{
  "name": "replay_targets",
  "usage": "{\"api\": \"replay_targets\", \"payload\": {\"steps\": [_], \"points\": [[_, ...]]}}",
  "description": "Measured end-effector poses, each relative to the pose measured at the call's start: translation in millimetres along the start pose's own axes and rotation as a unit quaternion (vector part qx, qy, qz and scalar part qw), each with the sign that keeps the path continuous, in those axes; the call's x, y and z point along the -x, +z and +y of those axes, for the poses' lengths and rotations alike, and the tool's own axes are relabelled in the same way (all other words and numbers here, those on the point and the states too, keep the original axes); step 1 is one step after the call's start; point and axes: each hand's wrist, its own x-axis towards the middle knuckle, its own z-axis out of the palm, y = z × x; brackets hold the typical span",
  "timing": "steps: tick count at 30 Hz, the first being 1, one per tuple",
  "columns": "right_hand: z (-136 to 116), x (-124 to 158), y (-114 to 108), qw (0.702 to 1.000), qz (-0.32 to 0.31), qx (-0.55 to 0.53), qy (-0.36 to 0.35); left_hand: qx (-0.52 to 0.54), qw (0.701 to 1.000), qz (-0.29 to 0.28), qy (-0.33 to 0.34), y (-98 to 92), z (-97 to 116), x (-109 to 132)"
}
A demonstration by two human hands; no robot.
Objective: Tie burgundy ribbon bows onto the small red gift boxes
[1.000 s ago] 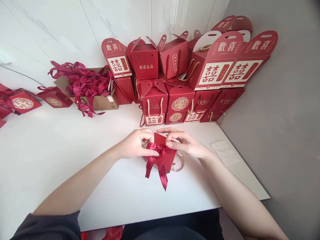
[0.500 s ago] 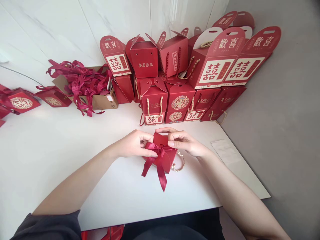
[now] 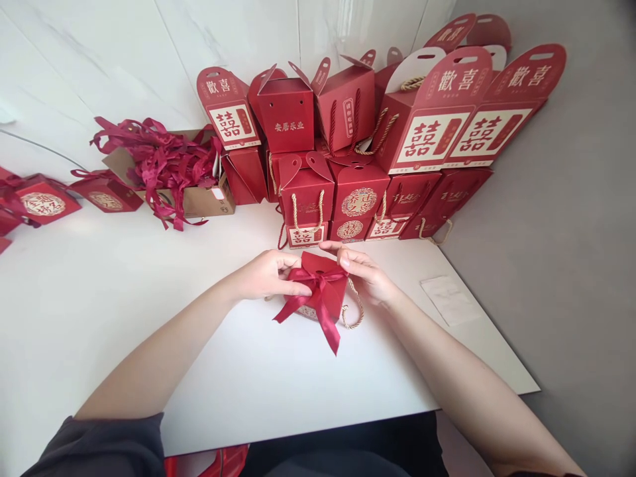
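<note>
Up and away from the near edge goes the red gift box (image 3: 334,295), carried a little farther toward the stack since the last look, and both hands travel with it! Look at the ribbon (image 3: 320,279) too: its tails have swung, one reaching out to the left, the other slanting down the front, and more of the patterned band low on the box shows now. On the left hand (image 3: 271,275), the grip is closed on the box and the ribbon, thumb pressed across the left loop, fingers tucked in at the side. Over on the right hand (image 3: 365,271), thumb and fingertips are at the upper right corner, one finger stretched out beyond it (whether that grip is closed I cannot tell, since the far side is hidden). So the box sits between the two hands, above the middle of the white tabletop (image 3: 238,377), tilted to show its ribboned face, and a gold cord (image 3: 360,313) loops out beside its right side. Just behind stand the stacked red boxes (image 3: 306,189), double-happiness panels on show. Farther left, a brown carton (image 3: 209,202) brims with loose ribbons (image 3: 171,162), and over to the right a flat white sheet (image 3: 450,299) lies on the tabletop
</note>
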Motion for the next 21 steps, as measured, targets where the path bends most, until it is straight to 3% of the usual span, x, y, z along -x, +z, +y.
{"api": "replay_targets", "payload": {"steps": [6, 12, 21], "points": [[-4.7, -1.5, -4.3, 0.995, -0.005, 0.091, -0.038, 0.020, 1.000, 0.013, 0.016, -3.5, -6.9, -4.5], [-17.5, 4.1, -10.3, 0.981, -0.102, 0.156, -0.051, 0.054, 0.997, -0.013, 0.053, -11.2, -14.1, -4.0], [-3.5, 0.5, -17.9, 0.990, -0.067, 0.115, -0.043, 0.061, 0.996, -0.009, 0.061, -5.0, -10.3, -4.0]]}}
